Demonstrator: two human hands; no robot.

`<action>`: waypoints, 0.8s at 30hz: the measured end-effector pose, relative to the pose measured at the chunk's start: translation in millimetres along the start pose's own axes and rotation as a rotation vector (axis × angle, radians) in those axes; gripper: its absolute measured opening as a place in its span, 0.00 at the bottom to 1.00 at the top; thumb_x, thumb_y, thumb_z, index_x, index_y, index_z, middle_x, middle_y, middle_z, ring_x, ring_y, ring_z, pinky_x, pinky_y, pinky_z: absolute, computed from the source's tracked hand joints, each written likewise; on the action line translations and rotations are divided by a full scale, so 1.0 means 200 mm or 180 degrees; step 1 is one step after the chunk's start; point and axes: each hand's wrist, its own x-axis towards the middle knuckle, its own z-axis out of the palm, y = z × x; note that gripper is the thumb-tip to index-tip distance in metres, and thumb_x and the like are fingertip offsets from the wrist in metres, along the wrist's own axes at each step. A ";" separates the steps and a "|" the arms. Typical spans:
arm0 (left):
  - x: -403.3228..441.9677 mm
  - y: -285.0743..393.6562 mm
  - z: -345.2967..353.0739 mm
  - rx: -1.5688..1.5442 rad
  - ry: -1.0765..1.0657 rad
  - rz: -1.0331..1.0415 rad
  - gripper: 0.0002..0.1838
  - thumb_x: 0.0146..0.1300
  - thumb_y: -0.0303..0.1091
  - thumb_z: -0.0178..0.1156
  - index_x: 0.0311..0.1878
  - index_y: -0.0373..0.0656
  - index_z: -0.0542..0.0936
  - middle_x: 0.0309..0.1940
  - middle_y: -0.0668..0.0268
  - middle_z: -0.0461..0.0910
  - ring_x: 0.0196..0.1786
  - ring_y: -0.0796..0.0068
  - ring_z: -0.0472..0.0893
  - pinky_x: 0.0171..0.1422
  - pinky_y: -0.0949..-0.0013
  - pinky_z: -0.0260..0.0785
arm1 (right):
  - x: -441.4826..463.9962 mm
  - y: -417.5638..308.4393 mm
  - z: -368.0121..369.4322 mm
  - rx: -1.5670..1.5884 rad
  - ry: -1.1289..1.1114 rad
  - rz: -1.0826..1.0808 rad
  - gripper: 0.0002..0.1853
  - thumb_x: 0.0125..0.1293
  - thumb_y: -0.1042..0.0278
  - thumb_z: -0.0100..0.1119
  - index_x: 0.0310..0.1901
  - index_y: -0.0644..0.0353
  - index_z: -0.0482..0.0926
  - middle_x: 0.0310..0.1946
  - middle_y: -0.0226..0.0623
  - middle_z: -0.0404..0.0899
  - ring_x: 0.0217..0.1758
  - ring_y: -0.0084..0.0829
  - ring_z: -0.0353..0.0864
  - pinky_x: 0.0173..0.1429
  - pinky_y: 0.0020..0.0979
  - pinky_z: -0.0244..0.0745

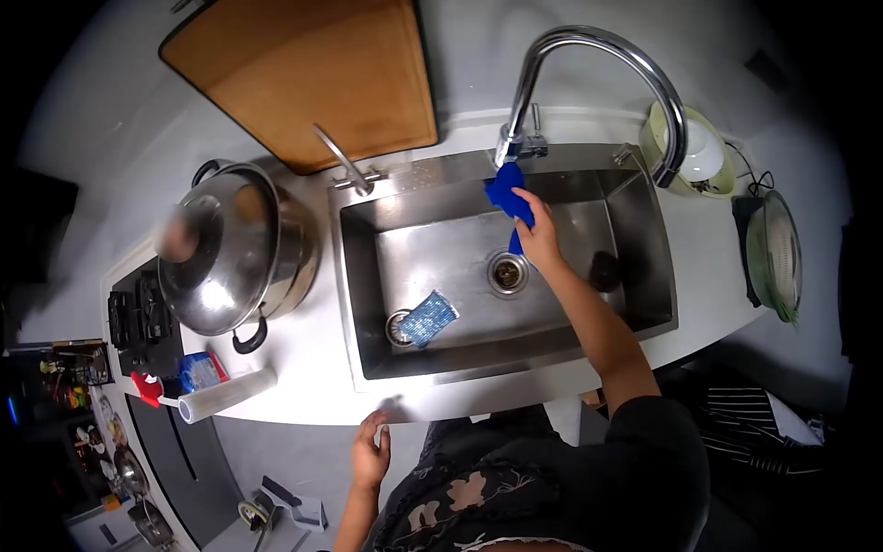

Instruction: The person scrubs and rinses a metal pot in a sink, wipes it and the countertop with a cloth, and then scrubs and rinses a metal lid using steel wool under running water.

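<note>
My right hand (537,228) is closed on a bright blue cloth (506,190) at the back rim of the steel sink (441,248), just below the faucet base. Part of the cloth hangs down over the basin. My left hand (371,451) is at the counter's front edge, its fingers loosely apart with nothing in them. A blue scouring pad (429,319) lies on the sink floor, partly over a round drain strainer (399,327). A second drain (508,272) sits below my right hand. Above arches the chrome faucet (598,37).
A large lidded steel pot (230,248) stands left of the sink. A wooden cutting board (313,83) leans on the wall behind. A roll of plastic wrap (227,396) lies front left. A green basket (662,133) and a green-rimmed round item (774,258) stand on the right.
</note>
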 end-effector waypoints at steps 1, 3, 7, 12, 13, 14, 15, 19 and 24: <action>0.00 -0.03 -0.02 -0.0020 0.0001 -0.0016 0.12 0.58 0.24 0.52 0.46 0.41 0.77 0.48 0.52 0.75 0.54 0.54 0.74 0.59 0.62 0.65 | 0.05 -0.07 0.04 -0.0378 -0.0115 -0.0317 0.29 0.47 0.88 0.51 0.53 0.54 0.72 0.49 0.45 0.73 0.53 0.45 0.70 0.58 0.38 0.65; -0.01 -0.08 -0.07 0.0017 0.0077 0.0005 0.12 0.59 0.23 0.52 0.46 0.41 0.77 0.48 0.52 0.75 0.53 0.53 0.74 0.59 0.61 0.64 | 0.20 -0.20 0.16 -0.0888 -0.0331 -0.0824 0.23 0.45 0.85 0.51 0.45 0.53 0.78 0.50 0.42 0.72 0.54 0.45 0.67 0.59 0.39 0.64; -0.07 -0.13 -0.13 0.0107 0.0285 -0.0038 0.12 0.59 0.23 0.51 0.46 0.41 0.77 0.48 0.51 0.75 0.53 0.52 0.74 0.59 0.60 0.64 | 0.37 -0.22 0.59 -0.2381 -0.1574 -0.1140 0.24 0.52 0.75 0.51 0.53 0.48 0.73 0.62 0.37 0.63 0.68 0.45 0.53 0.66 0.52 0.51; -0.12 -0.24 -0.12 0.0002 0.0278 -0.0204 0.13 0.60 0.22 0.50 0.47 0.40 0.76 0.49 0.52 0.75 0.53 0.53 0.74 0.58 0.62 0.64 | 0.33 -0.03 0.77 -0.3260 -0.1683 -0.1155 0.24 0.61 0.67 0.44 0.62 0.49 0.64 0.65 0.41 0.58 0.70 0.47 0.49 0.67 0.55 0.45; -0.13 -0.24 -0.12 -0.0056 0.0248 -0.0307 0.13 0.59 0.21 0.50 0.47 0.40 0.76 0.49 0.51 0.75 0.53 0.54 0.74 0.58 0.63 0.64 | 0.33 -0.01 0.74 -0.3468 -0.1666 -0.1125 0.24 0.62 0.67 0.42 0.62 0.50 0.63 0.65 0.42 0.58 0.70 0.48 0.50 0.67 0.55 0.45; -0.13 -0.24 -0.12 -0.0078 0.0220 -0.0319 0.13 0.59 0.21 0.50 0.47 0.40 0.76 0.49 0.51 0.75 0.53 0.54 0.74 0.58 0.63 0.64 | 0.33 0.01 0.70 -0.3678 -0.1647 -0.1095 0.23 0.64 0.66 0.40 0.62 0.51 0.63 0.65 0.44 0.58 0.69 0.49 0.51 0.67 0.55 0.45; -0.13 -0.24 -0.12 -0.0101 0.0200 -0.0318 0.13 0.59 0.20 0.50 0.47 0.39 0.76 0.49 0.51 0.75 0.53 0.54 0.74 0.58 0.63 0.64 | 0.35 0.03 0.68 -0.3940 -0.1582 -0.0775 0.23 0.65 0.63 0.38 0.63 0.54 0.62 0.65 0.46 0.57 0.68 0.51 0.53 0.67 0.56 0.46; -0.14 -0.25 -0.11 -0.0197 0.0337 -0.0372 0.12 0.60 0.20 0.49 0.46 0.35 0.75 0.47 0.54 0.76 0.53 0.59 0.74 0.60 0.65 0.61 | 0.56 0.17 0.61 -0.4249 -0.1109 0.0237 0.24 0.65 0.63 0.37 0.63 0.57 0.61 0.62 0.52 0.60 0.65 0.54 0.57 0.65 0.53 0.50; -0.11 -0.18 -0.06 -0.0295 0.0125 -0.0312 0.12 0.60 0.20 0.49 0.46 0.37 0.76 0.49 0.52 0.75 0.55 0.57 0.72 0.60 0.64 0.62 | 0.55 0.21 0.65 -0.4318 -0.0851 0.0137 0.22 0.61 0.66 0.43 0.57 0.58 0.68 0.47 0.43 0.72 0.48 0.44 0.70 0.52 0.42 0.66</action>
